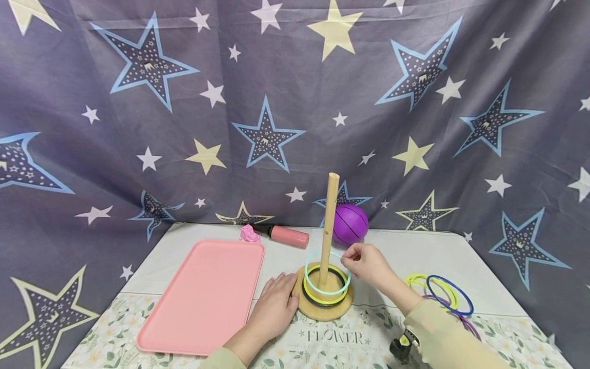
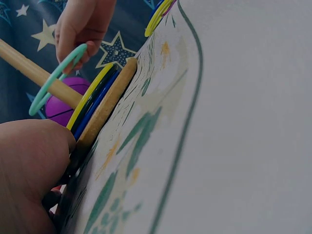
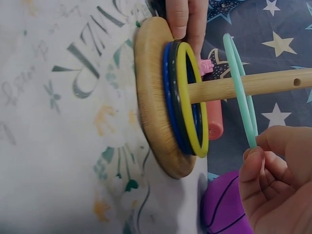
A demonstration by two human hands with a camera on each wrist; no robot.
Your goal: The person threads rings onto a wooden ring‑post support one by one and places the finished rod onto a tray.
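A wooden peg [image 1: 330, 220] rises from a round wooden base [image 1: 318, 313] on the table. Stacked on the base around the peg are a blue ring [image 3: 168, 73], a black ring [image 3: 176, 122] and a yellow ring [image 3: 204, 146]. My right hand [image 1: 369, 265] pinches a mint-green ring [image 3: 236, 73] between thumb and fingertips. That ring encircles the peg partway up, apart from the stack in both wrist views. My left hand [image 1: 275, 306] lies with extended fingers at the left edge of the base, fingertips by its rim.
A pink tray [image 1: 203, 297] lies on the left. Behind stand a purple ball [image 1: 350, 224], a pink pump [image 1: 289, 236] and a crumpled pink item [image 1: 250, 233]. Several loose rings, including a blue ring [image 1: 471, 302], lie on the right beyond my right forearm. A starry curtain [image 1: 286, 66] hangs behind the table.
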